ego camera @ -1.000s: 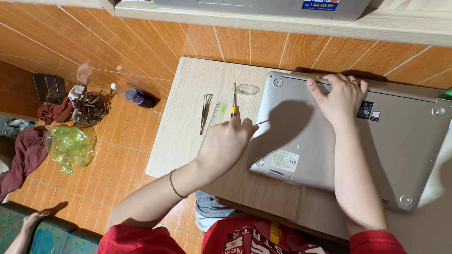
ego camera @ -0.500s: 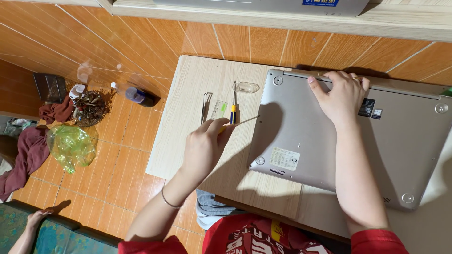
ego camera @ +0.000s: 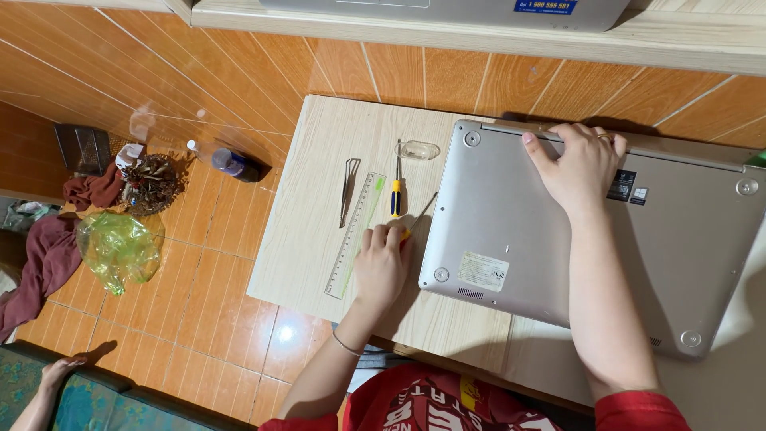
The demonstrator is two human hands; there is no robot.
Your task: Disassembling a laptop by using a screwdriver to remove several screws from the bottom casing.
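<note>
A silver laptop [ego camera: 558,239] lies upside down on a small light wooden table [ego camera: 319,160]. My right hand [ego camera: 578,168] presses flat on its far edge. Just left of the laptop's near left corner, my left hand [ego camera: 381,267] is closed around a yellow-handled screwdriver [ego camera: 423,211]. Its thin shaft points up and to the right, along the laptop's left side. That hand rests on the table next to a clear ruler [ego camera: 355,235].
Tweezers [ego camera: 349,190], a blue-and-yellow screwdriver [ego camera: 396,191] and a small clear plastic piece [ego camera: 417,149] lie left of the laptop. On the tiled floor are a bottle [ego camera: 227,162], a green plastic bag [ego camera: 120,247] and cloths. Another person's hand [ego camera: 56,371] shows bottom left.
My left hand has drawn back from the laptop's left side, down and left onto the table by the ruler, still holding the screwdriver. My right hand stayed on the laptop.
</note>
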